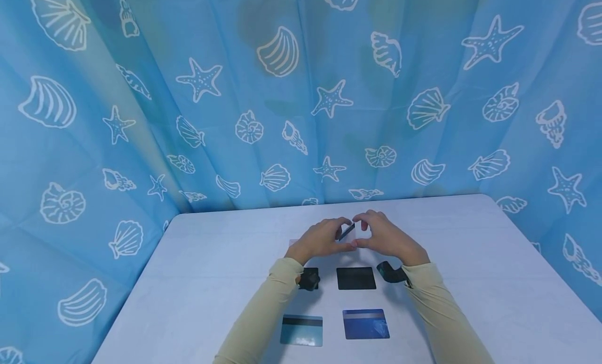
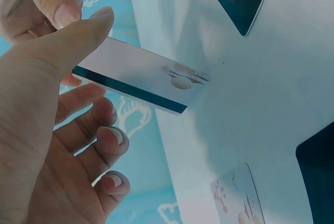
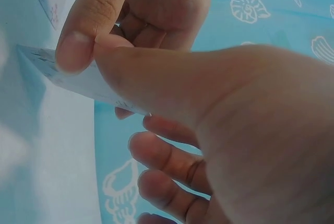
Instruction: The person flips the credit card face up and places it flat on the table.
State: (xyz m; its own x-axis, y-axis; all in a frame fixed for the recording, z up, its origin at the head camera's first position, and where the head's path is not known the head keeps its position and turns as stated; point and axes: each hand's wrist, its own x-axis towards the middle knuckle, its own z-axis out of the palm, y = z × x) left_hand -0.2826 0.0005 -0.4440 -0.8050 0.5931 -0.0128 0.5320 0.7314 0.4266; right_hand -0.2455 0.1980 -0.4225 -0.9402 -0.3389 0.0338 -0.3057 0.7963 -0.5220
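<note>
Above the back part of the table, both hands hold a thin white card (image 2: 141, 75) with a dark stripe along one edge and a small printed picture near a corner. My left hand (image 1: 324, 237) pinches it between thumb and fingers, the other fingers loosely curled. From the opposite side my right hand (image 1: 388, 238) also pinches the card, its thumb close against the left thumb in the right wrist view. The card is tilted, clear of the tabletop. Another white card (image 2: 237, 198) with a printed picture lies on the table, mostly behind the left hand in the head view.
A black card (image 1: 356, 278) lies in front of the hands; another dark card (image 1: 309, 270) is partly covered by the left wrist's device. Nearer are a light blue card (image 1: 302, 333) and a dark blue card (image 1: 366, 326). A shell-patterned curtain (image 1: 282, 118) hangs behind the white table (image 1: 197, 291).
</note>
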